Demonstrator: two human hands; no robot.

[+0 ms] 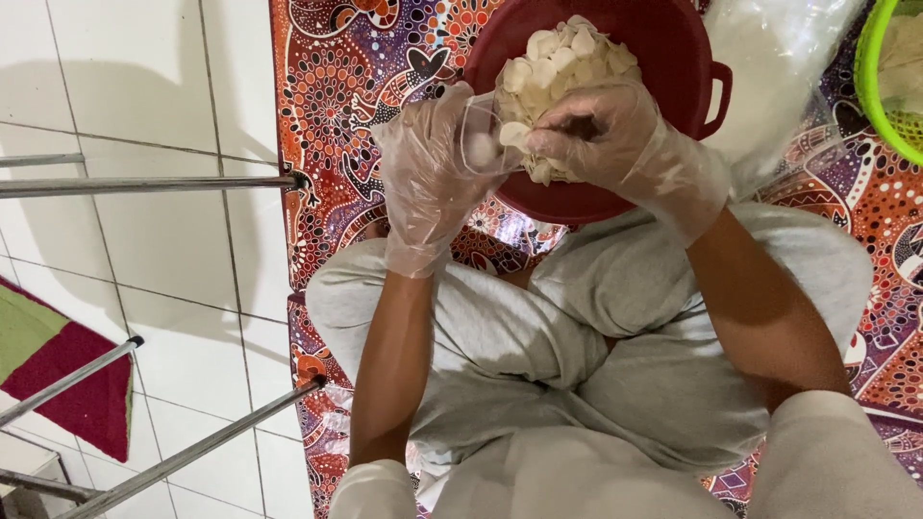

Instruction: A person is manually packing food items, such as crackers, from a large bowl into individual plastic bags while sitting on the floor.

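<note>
Both my hands wear loose clear plastic gloves. My left hand (430, 163) is curled around a small clear bag (478, 142), fingers wrapped narrow about it and holding its mouth toward my right; one pale round piece shows through the plastic just beside my left fingertips. My right hand (606, 135) is bunched, fingertips pinched together on a white chip (516, 134) right at the mouth of the bag, so the two hands nearly touch. Directly beyond and beneath my right fingers sits a dark red bowl (673, 48), heaped with more white chips (562, 53); the pile rises just beyond my right knuckles. One handle of the bowl sticks out to the right of my right wrist. Right of that lies crumpled clear plastic sheet (769, 67), and farther right the edge of a green basket (880, 86). Under the bowl and under me is a patterned mat (336, 106) in red, purple and orange. My crossed legs in grey trousers (577, 336) lie below both wrists. Well left of my left hand: white floor tiles (144, 77) and thin metal bars (144, 185).
</note>
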